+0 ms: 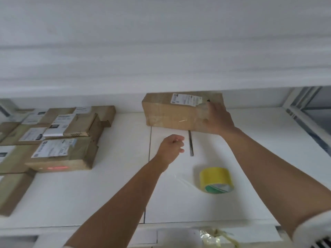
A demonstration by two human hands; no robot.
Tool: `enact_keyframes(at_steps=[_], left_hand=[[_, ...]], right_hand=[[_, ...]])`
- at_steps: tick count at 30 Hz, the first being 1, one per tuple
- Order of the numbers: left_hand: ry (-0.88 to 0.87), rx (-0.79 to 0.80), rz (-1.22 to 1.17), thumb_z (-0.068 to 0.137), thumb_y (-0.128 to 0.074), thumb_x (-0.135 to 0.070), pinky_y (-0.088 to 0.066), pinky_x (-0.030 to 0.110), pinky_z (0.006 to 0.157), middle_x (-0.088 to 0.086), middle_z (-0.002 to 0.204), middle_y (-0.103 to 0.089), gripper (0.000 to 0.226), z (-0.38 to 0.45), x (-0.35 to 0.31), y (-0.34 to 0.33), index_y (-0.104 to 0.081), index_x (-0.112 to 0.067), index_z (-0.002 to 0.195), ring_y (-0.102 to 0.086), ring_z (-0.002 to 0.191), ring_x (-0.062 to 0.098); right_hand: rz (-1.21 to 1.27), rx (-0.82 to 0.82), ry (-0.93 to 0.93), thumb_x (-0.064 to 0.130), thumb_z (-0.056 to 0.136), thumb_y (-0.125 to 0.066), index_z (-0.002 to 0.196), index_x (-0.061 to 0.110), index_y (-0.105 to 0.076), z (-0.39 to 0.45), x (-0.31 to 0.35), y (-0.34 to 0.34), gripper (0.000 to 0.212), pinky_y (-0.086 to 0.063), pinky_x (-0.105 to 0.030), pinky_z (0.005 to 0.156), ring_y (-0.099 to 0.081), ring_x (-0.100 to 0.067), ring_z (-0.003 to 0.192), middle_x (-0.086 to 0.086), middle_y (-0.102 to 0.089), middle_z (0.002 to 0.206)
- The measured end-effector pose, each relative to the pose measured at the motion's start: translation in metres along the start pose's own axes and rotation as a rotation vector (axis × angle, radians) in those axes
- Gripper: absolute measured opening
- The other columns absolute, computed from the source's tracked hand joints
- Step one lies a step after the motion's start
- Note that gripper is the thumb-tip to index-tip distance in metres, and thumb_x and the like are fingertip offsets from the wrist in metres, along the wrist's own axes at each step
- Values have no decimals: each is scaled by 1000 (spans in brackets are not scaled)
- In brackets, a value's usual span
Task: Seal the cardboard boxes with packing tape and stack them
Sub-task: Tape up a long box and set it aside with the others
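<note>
white table (107, 194), slim dark tool (191, 144), crumpled scrap (213, 236)
</note>
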State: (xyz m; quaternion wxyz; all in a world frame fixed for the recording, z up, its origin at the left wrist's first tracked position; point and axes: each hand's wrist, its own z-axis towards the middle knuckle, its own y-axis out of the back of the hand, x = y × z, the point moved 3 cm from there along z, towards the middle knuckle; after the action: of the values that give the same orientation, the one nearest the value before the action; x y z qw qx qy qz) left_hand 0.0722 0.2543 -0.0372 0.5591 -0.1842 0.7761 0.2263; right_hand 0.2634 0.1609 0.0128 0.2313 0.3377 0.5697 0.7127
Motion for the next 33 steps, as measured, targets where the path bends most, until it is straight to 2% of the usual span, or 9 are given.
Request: enact_keyframes(at_steps=[4,8,13,16,24,26,29,31,33], left_hand=[[5,-123,1,97,-48,-6,-45,20,65,-1,88,-63,21,-7,-9,-26,-65,-14,106,-62,67,10],[47,-225,17,97,-45,-8,-47,26,72,0,90,-65,25,-19,-13,-57,-66,-14,110,-64,70,11],[104,-325,4,96,-48,-10,-48,21,64,1,88,-65,24,-41,-8,-89,-67,-12,111,-63,73,13],[118,-340,-14,97,-49,-8,-47,16,57,0,88,-63,24,-49,-6,-105,-67,-10,112,-62,67,11],[-5,-353,-64,100,-52,-22,-49,23,67,0,99,-67,15,-59,-28,-127,-66,-20,108,-65,75,11],[-19,-317,-147,100,-55,-39,-54,27,82,-2,114,-65,29,-65,-36,-127,-58,-24,125,-67,94,15],[-14,-228,-354,87,-55,-68,-47,46,105,-9,133,-50,77,-74,-47,-118,-28,-39,151,-58,117,23],[-56,-215,-477,70,-61,-83,-47,51,104,-12,143,-49,96,-76,-52,-101,-26,-46,151,-59,121,25],[-140,-263,-575,69,-66,-80,-53,47,95,-5,143,-55,98,-81,-51,-79,-34,-36,151,-64,118,25]], right_hand=[[-171,110,93,22,88,-58,148,20,-20,13,-23,-8,71,-29,-49,108,-27,-26,143,-2,-25,157],[-315,-41,141,11,88,-49,143,10,-36,12,-40,-1,56,-37,-44,97,-43,-32,128,-12,-44,140],[-350,-135,241,21,86,-56,118,8,-61,0,-64,8,34,-35,-42,94,-45,-32,121,-12,-57,124],[-288,-139,260,31,85,-58,107,10,-61,-16,-77,15,30,-34,-42,95,-55,-31,112,-11,-66,110],[-36,-263,161,38,88,-59,112,5,-50,-64,-91,33,42,-38,-45,89,-57,-36,104,-17,-65,109],[0,-386,184,37,84,-65,105,5,-52,-77,-78,44,40,-36,-45,85,-58,-37,98,-18,-66,101],[87,-562,284,39,80,-67,93,6,-53,-103,-43,61,37,-36,-44,80,-57,-35,87,-16,-64,86],[169,-608,386,42,78,-66,91,10,-53,-125,-14,66,37,-34,-43,78,-56,-34,86,-13,-61,84],[265,-589,534,39,77,-67,89,11,-55,-145,15,66,33,-33,-42,79,-55,-33,91,-10,-61,86]])
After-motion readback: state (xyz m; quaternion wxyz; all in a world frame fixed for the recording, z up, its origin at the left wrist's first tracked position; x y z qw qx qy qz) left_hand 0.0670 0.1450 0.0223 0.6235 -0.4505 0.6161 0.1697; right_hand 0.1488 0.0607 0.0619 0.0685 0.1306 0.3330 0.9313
